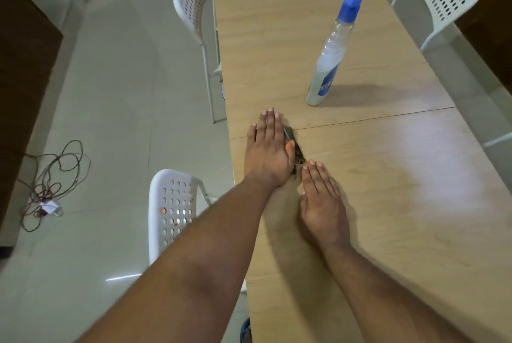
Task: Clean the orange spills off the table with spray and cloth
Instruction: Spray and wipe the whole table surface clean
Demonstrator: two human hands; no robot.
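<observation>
Under left hand (pixel 267 148), seemingly dark cloth (pixel 297 148).

table (pixel 360 176): pale wood-grain laminate, smooth, slight sheen; spray bottle (pixel 329 62): clear glossy plastic, blue plastic trigger; chairs (pixel 188 1): white perforated plastic; floor (pixel 110 93): glossy tile

Bright glare on table (pixel 432 165); edges distorted.

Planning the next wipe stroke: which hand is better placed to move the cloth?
Left. The left hand already presses flat on the cloth; the right hand lies flat on the table beside it.
</observation>
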